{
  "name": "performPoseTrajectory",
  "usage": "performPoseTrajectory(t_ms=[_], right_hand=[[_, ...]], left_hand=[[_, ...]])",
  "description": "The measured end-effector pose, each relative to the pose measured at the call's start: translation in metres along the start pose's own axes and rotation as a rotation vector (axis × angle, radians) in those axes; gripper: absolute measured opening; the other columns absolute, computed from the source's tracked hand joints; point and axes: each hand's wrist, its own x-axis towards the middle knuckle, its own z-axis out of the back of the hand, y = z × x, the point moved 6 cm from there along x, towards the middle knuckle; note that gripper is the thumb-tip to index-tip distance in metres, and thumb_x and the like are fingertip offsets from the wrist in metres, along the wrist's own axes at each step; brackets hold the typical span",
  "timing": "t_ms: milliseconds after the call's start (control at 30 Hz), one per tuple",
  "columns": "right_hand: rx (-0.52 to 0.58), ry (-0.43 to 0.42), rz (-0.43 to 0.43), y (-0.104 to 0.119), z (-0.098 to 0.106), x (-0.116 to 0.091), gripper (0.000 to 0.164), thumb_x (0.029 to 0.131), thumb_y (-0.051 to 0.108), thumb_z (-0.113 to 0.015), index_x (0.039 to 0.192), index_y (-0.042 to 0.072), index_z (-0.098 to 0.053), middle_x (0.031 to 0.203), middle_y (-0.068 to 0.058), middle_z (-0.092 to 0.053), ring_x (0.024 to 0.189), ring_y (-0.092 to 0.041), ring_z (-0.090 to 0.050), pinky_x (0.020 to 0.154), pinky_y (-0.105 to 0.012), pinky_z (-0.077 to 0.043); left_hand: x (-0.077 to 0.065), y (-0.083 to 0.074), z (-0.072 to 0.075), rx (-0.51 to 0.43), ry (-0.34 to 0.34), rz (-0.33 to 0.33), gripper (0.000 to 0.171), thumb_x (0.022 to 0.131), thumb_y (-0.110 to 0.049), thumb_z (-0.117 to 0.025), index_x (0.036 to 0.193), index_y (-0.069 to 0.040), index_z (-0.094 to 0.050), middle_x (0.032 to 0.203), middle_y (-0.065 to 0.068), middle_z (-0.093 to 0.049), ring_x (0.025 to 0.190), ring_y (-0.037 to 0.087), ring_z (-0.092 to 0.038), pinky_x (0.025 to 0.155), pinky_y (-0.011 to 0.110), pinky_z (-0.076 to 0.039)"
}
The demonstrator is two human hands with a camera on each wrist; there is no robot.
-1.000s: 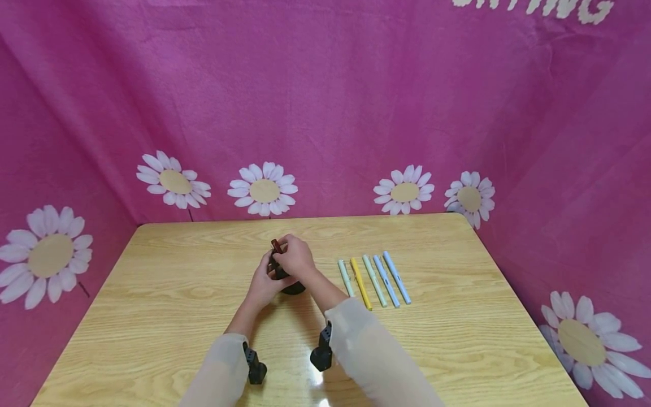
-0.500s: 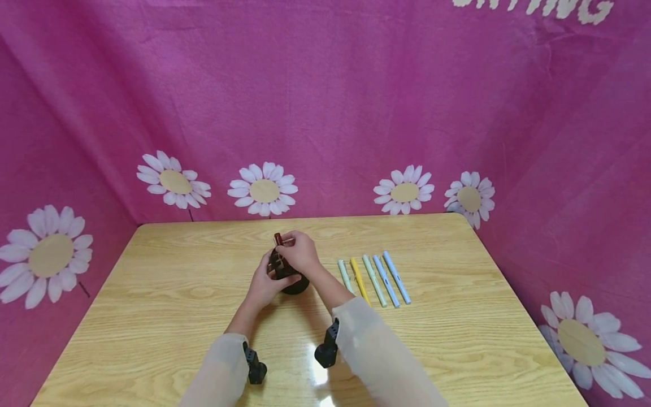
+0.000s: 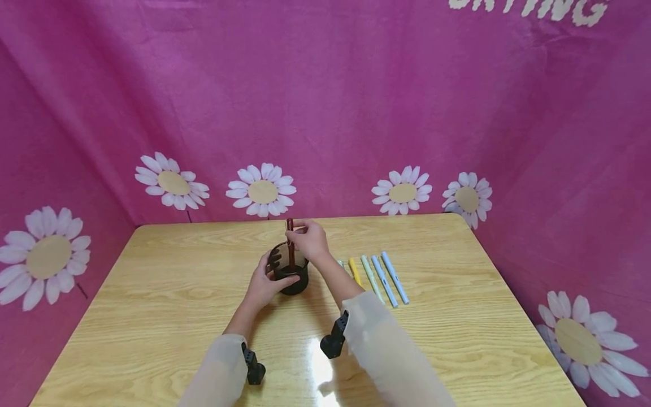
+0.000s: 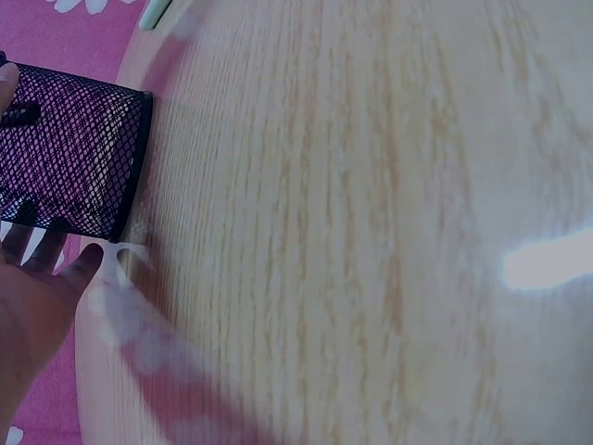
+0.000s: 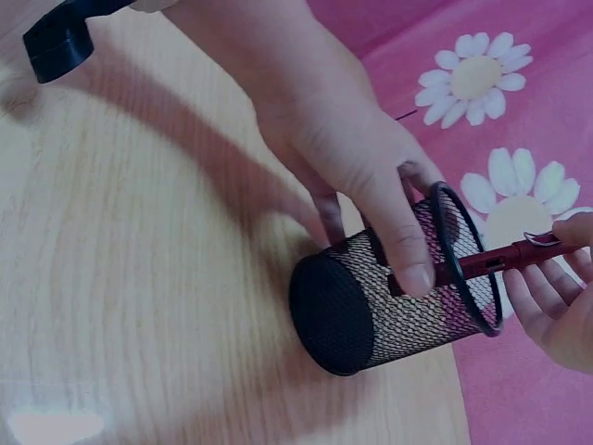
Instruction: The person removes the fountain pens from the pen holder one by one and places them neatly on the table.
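Observation:
A black mesh pen holder (image 3: pixel 296 284) stands on the table, held by my left hand (image 3: pixel 263 284), thumb on the near side and fingers round the far side. My right hand (image 3: pixel 311 240) pinches a dark red pen (image 3: pixel 291 249) near its clip end, above the holder's rim. The pen is close to upright in the head view, its lower part inside the holder. In the right wrist view the pen (image 5: pixel 489 262) passes through the rim and its lower end shows behind the left thumb. The left wrist view catches the holder's mesh side (image 4: pixel 79 148) and some left fingertips.
Right of the holder several pens lie in a row: a yellow pen (image 3: pixel 355 271), a pale green pen (image 3: pixel 373 278) and light blue pens (image 3: pixel 394 277), among others. My right forearm partly covers the row. A pink curtain (image 3: pixel 325 113) with daisies surrounds the wooden table (image 3: pixel 193 282).
My right hand has risen and shifted right with the red pen, which now stands higher and straighter. The holder's opening has come into view. My left hand stays on the holder.

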Motion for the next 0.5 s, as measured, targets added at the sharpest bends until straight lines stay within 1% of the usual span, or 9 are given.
performPoseTrajectory(t_ms=[100, 200, 333, 500], right_hand=[[0.020, -0.010, -0.001, 0.003, 0.005, 0.001, 0.029, 0.086, 0.012, -0.065, 0.112, -0.001, -0.062, 0.094, -0.020, -0.067, 0.071, -0.015, -0.064, 0.074, -0.038, -0.058], [0.036, -0.017, -0.004, 0.007, 0.010, 0.003, 0.028, 0.086, 0.011, -0.065, 0.111, 0.000, -0.063, 0.094, -0.020, -0.067, 0.072, -0.017, -0.065, 0.072, -0.036, -0.059], [0.077, -0.030, -0.006, 0.009, 0.016, 0.006, 0.027, 0.086, 0.009, -0.065, 0.111, -0.001, -0.063, 0.090, -0.019, -0.067, 0.068, -0.015, -0.064, 0.068, -0.031, -0.059], [0.104, -0.034, -0.015, 0.012, 0.023, 0.009, 0.029, 0.086, 0.009, -0.065, 0.112, -0.003, -0.062, 0.093, -0.017, -0.065, 0.069, -0.014, -0.064, 0.069, -0.032, -0.059]], left_hand=[[0.001, 0.001, 0.000, -0.008, -0.006, -0.002, 0.095, 0.071, -0.031, -0.082, 0.146, -0.021, -0.025, 0.147, 0.006, -0.035, 0.136, 0.030, -0.035, 0.112, 0.046, -0.032], [0.000, 0.000, 0.000, -0.007, -0.009, -0.017, 0.094, 0.070, -0.031, -0.082, 0.145, -0.019, -0.026, 0.146, 0.007, -0.037, 0.135, 0.029, -0.035, 0.112, 0.046, -0.031], [0.000, -0.002, 0.000, -0.002, -0.014, -0.027, 0.094, 0.070, -0.033, -0.083, 0.145, -0.018, -0.027, 0.146, 0.008, -0.038, 0.135, 0.028, -0.035, 0.113, 0.047, -0.029], [-0.001, -0.003, 0.001, -0.001, -0.012, -0.031, 0.094, 0.070, -0.032, -0.082, 0.144, -0.018, -0.027, 0.145, 0.007, -0.039, 0.136, 0.027, -0.035, 0.113, 0.046, -0.029]])
